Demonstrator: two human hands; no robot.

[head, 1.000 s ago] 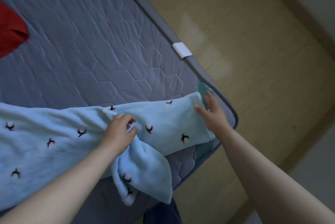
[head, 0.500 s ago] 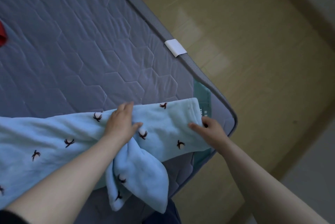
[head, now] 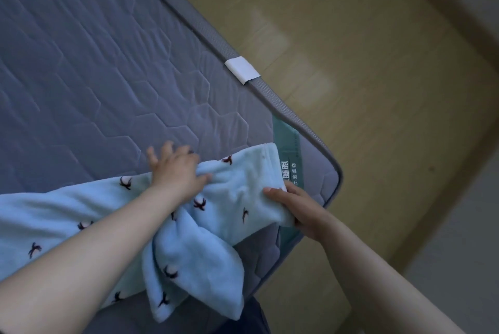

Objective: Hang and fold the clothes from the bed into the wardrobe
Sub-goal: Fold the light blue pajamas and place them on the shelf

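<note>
**Right hand has taken hold of the garment's end; left hand has slid up to its far edge**

A second ago your right hand (head: 299, 209) lay flat and open by the end of the light blue fleece garment with small dark bird-like motifs (head: 237, 190). Now it grips that end, thumb (head: 270, 190) on top and the other fingers tucked under the fabric. Your left hand (head: 175, 168) has moved from the middle of the cloth to its far edge. Its fingers are spread and fairly straight and hold nothing. The palm presses the fleece down and the fingertips reach past the edge onto the grey-blue quilted mattress with hexagon stitching (head: 108, 77).

The garment lies on the mattress in a long band. It runs from your right-hand grip, under your left palm and out past your left forearm. A loose flap hangs off the near mattress edge below your left wrist.

Just beyond your right thumb, a teal label with white printed characters (head: 287, 150) sits partly under the garment's end. Further along the mattress edge from that grip is a white fabric tab (head: 242, 70). A yellowish wood-look floor (head: 351, 63) lies beyond the mattress corner.
</note>
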